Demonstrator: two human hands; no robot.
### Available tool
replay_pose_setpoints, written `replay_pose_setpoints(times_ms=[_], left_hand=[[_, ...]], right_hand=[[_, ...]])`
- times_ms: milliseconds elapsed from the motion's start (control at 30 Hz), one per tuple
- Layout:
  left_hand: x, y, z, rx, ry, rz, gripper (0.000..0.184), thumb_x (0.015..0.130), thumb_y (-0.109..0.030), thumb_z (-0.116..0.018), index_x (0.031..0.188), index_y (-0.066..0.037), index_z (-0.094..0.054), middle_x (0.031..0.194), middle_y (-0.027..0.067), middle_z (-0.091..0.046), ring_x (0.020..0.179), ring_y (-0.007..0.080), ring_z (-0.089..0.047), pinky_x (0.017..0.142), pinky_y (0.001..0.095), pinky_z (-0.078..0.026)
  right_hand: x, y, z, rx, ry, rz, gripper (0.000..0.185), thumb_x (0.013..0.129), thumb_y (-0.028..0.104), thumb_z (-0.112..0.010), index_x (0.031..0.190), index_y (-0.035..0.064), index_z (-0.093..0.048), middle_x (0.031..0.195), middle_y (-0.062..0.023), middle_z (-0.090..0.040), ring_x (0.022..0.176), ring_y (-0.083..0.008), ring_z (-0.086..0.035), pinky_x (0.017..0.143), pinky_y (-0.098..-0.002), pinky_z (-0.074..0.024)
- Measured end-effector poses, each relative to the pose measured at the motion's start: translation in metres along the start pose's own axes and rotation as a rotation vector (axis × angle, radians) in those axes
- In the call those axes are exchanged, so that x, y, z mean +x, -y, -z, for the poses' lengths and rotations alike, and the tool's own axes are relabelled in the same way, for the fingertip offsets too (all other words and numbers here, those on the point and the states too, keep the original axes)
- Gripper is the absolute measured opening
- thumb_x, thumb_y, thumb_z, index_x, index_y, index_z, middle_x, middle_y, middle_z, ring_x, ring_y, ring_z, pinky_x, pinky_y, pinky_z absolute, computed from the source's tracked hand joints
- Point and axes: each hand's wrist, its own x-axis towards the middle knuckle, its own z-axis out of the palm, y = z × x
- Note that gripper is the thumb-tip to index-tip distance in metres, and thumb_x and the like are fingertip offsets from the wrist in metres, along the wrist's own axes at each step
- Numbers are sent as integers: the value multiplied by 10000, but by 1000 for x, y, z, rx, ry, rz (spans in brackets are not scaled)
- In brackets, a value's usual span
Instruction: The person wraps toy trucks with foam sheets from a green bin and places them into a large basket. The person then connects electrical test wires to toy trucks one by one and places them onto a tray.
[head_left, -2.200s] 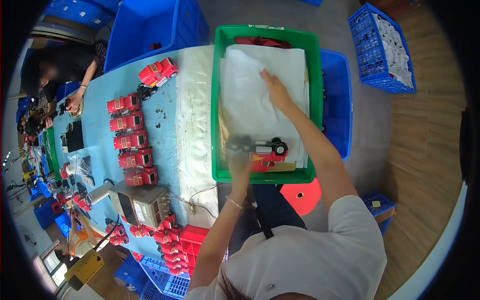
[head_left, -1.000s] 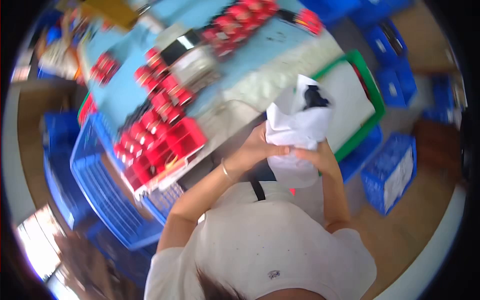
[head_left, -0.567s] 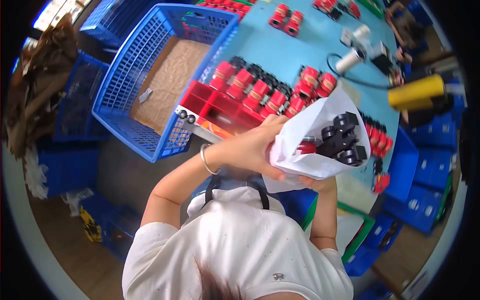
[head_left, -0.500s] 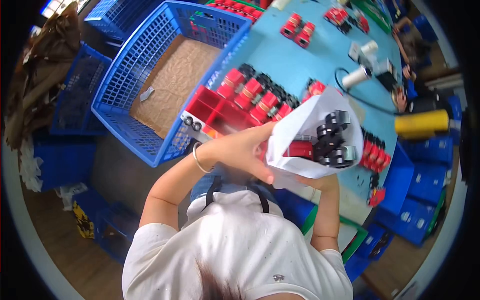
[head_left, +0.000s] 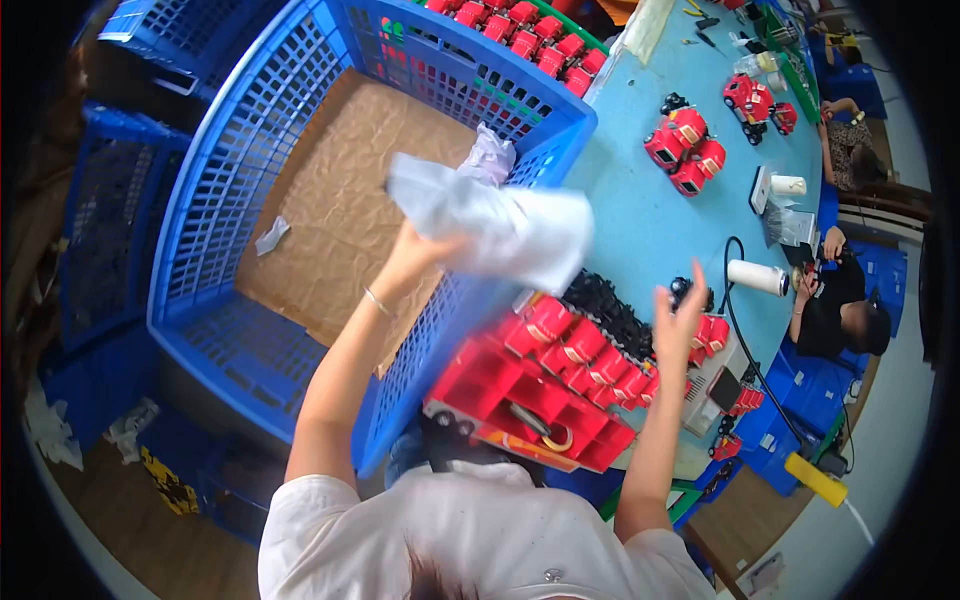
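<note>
My left hand (head_left: 428, 250) grips a white paper bundle (head_left: 500, 225), blurred by motion, over the near side of a blue crate (head_left: 575, 125). What lies inside the wrapping is hidden. The crate has brown paper (head_left: 330, 200) on its floor, with a small white scrap and a white crumpled piece (head_left: 488, 155) at its far right. My right hand (head_left: 680, 315) is raised with fingers apart and holds nothing, above the row of red toy trucks (head_left: 590, 355) on the blue table (head_left: 640, 130).
A red compartment tray (head_left: 500, 385) with a ring-shaped item sits at the table's near edge. A grey device (head_left: 715, 395), a white cylinder (head_left: 757, 277) with a black cable and more red trucks (head_left: 685, 150) stand on the table. At the right, a co-worker (head_left: 840, 310) handles parts.
The white bundle has moved left, from in front of my body to the blue crate. My right hand has let go of it and moved right. The view has turned toward the crate.
</note>
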Motion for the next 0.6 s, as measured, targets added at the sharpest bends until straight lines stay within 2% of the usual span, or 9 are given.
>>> replay_pose_setpoints(times_ms=[33, 100, 133, 200, 233, 300, 400, 500, 600], left_hand=[[34, 21, 26, -2, -113, 8, 638, 719, -184, -756, 1259, -38, -451, 1181, 53, -538, 1097, 185, -511, 974, 356, -382], [104, 73, 65, -121, -360, -114, 573, 745, -187, -720, 1222, 8, -468, 1121, 76, -566, 1016, 189, -565, 874, 352, -472], [139, 102, 80, -131, -359, -102, 573, 745, -187, -720, 1222, 8, -468, 1121, 76, -566, 1016, 189, -565, 874, 352, -472], [203, 158, 100, -407, -600, -186, 590, 754, -205, -712, 1235, 21, -454, 1168, 104, -536, 1019, 208, -568, 870, 350, -473], [232, 181, 108, -415, -596, -169, 590, 754, -205, -712, 1235, 21, -454, 1168, 104, -536, 1019, 208, -568, 870, 350, -473], [278, 224, 118, -784, -606, 27, 615, 754, -221, -715, 1254, 14, -446, 1210, 114, -506, 1064, 223, -541, 910, 344, -439], [322, 268, 107, -710, -620, 9, 629, 778, -300, -683, 1264, 19, -440, 1208, 114, -509, 1066, 235, -537, 896, 362, -442], [356, 305, 119, -597, -576, 97, 650, 801, -383, -638, 1273, 14, -436, 1206, 117, -513, 1061, 247, -538, 876, 381, -448], [358, 345, 150, -434, -455, 292, 676, 822, -471, -581, 1283, 1, -434, 1204, 124, -518, 1049, 259, -543, 848, 399, -458]], right_hand=[[-4, -44, 7, -190, -114, -62, 588, 825, 173, -621, 1299, -47, -352, 1282, -222, -419, 1175, -322, -422, 1020, -397, -301], [-27, -137, 21, -409, -179, -158, 533, 834, 177, -613, 1254, -69, -395, 1213, -234, -470, 1138, -335, -448, 997, -395, -322], [-37, -164, 25, -463, -193, -243, 523, 840, 178, -609, 1247, -72, -398, 1197, -237, -480, 1133, -337, -449, 990, -396, -328], [-44, -180, 33, -472, -167, -375, 518, 846, 187, -605, 1245, -71, -399, 1195, -238, -479, 1115, -332, -463, 965, -394, -351], [-43, -182, 33, -463, -147, -504, 513, 852, 196, -600, 1243, -70, -400, 1193, -239, -479, 1097, -327, -476, 940, -393, -374], [-46, -165, 26, -476, -151, -503, 516, 850, 200, -604, 1240, -72, -402, 1179, -236, -488, 1079, -322, -489, 918, -392, -390], [-31, -132, 21, -478, -151, -466, 523, 845, 209, -611, 1233, -75, -405, 1150, -230, -508, 1043, -313, -513, 873, -391, -422], [-27, -127, 32, -1164, -174, -116, 531, 833, 210, -629, 1224, -75, -410, 1096, -206, -547, 970, -291, -555, 817, -366, -452], [-35, -179, 50, -887, -214, -294, 515, 828, 211, -632, 1207, -70, -425, 1061, -205, -566, 943, -286, -568, 813, -360, -455]])
